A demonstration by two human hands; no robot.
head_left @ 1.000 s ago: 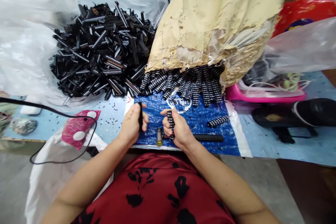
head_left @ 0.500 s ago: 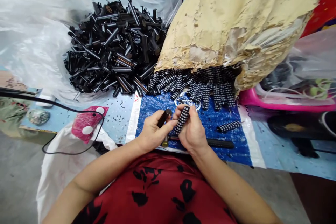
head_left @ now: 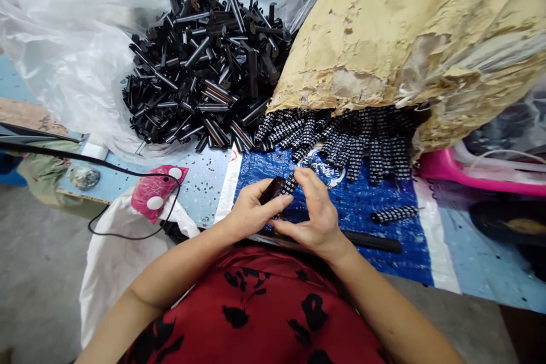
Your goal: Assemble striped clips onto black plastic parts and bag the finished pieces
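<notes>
1. The left hand [head_left: 253,210] was closed round a smooth dark piece [head_left: 268,192], with its thumb laid across a black-and-white patterned roll [head_left: 290,183]. Both things lay side by side, tilted, above the near edge of the blue sheet [head_left: 392,270].

2. The right hand [head_left: 318,213] was open in a curve, its index fingertip by the roll's far end and its thumb reaching low towards the left hand. Whether those fingertips touched the roll, I could not tell.

3. The step in hand looked like bringing the roll and the dark piece together between the fingers, judging by how closely they sat. Whether they were joined was hidden.

4. The next move, as I judged it, called for a firm left pinch, with the right fingertips placed squarely on the roll so that neither piece twisted or slipped.

5. A loose roll [head_left: 396,214] lay on the sheet to the right, with a black handle [head_left: 375,242] nearer the edge.

6. On the far left rose a heap of dark pieces [head_left: 205,68] beside clear plastic [head_left: 77,28]. More patterned rolls [head_left: 354,151] stuck out from under a worn yellowish sack [head_left: 362,28] at the far right.
</notes>
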